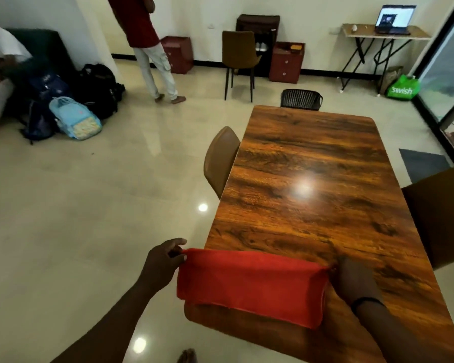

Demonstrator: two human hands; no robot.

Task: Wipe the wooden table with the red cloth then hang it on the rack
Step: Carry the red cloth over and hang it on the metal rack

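Note:
The red cloth hangs folded between my two hands, stretched flat over the near left corner of the wooden table. My left hand pinches the cloth's upper left corner just beyond the table's left edge. My right hand grips the cloth's upper right corner above the tabletop. The cloth's lower edge droops onto or close above the wood; I cannot tell whether it touches. No rack shows in this view.
A brown chair is tucked at the table's left side and a black mesh chair at its far end. Another brown chair back stands at the right. A person stands across the floor, bags lie at left.

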